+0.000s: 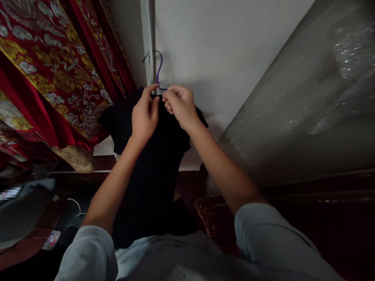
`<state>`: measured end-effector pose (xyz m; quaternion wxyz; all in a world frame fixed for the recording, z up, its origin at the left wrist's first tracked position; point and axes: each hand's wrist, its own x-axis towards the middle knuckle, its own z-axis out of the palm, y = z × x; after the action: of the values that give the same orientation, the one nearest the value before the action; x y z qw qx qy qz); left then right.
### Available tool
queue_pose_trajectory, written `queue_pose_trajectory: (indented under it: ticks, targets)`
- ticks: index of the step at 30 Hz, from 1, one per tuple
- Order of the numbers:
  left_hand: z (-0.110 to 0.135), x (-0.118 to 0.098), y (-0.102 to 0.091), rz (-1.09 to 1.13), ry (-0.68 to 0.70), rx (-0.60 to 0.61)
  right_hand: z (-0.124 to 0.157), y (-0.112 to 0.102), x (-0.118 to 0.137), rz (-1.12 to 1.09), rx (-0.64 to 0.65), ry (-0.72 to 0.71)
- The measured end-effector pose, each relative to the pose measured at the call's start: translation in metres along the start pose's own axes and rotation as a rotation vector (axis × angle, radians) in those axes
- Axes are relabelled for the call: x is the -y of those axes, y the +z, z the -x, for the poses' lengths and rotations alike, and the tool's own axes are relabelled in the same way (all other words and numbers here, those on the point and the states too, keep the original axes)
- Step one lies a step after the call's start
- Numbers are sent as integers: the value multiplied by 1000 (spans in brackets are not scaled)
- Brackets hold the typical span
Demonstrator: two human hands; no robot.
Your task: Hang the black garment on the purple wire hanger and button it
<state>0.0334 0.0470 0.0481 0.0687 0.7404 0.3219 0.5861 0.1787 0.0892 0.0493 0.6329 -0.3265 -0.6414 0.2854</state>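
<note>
Two-handedly adjusting a black short-sleeved garment (159, 156) on a purple hanger (161, 64) by a pale wall (213, 47), with left hand (143, 114) half-open at the hanger's neck and right hand (181, 104) pinched closed just beside it, exact grip hidden, ideally keeping the hanger level.

No readable text, labels or numbers from where I stand. Pale patch (10, 192) at far left: blurred into blocks, any lettering lost. Small colourful object (52, 239), lower left: markings too small and dim to make out.
</note>
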Motion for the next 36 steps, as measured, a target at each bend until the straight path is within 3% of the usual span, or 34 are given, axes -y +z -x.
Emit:
queue_pose_trajectory:
  ticks: [3,7,10,13,15,17,20,22,25,27,28,30,33,36]
  targets:
    - [-14,10,8,-11,22,56,4,2,0,-2,-37,21]
    - [-18,13,11,-45,27,79,25,11,-22,39,-173,83]
    - [-34,23,-12,-90,62,-29,56,24,-43,18,-214,257]
    - [-43,51,-57,-181,-14,-208,86,27,-52,-4,-123,356]
    - [-31,76,-87,-269,-137,-276,99,21,-49,11,-49,368]
    - [-5,101,-108,-334,-263,-223,104,12,-42,35,23,377]
    - [48,127,-120,-337,-431,6,104,-3,-31,52,178,409]
    - [78,133,-120,-297,-497,159,103,-12,-27,84,336,450]
    - [99,126,-115,-300,-489,284,105,-25,-25,195,750,566]
    - [98,111,-111,-314,-451,287,108,-31,-25,228,1051,615]
    - [95,101,-108,-302,-423,271,109,-31,-25,228,1116,602]
    - [86,77,-97,-228,-360,234,113,-27,-23,241,994,504]
    - [74,34,-75,-48,-279,254,115,-7,-17,223,616,309]
    - [70,0,-54,47,-192,301,114,14,-10,72,520,230]
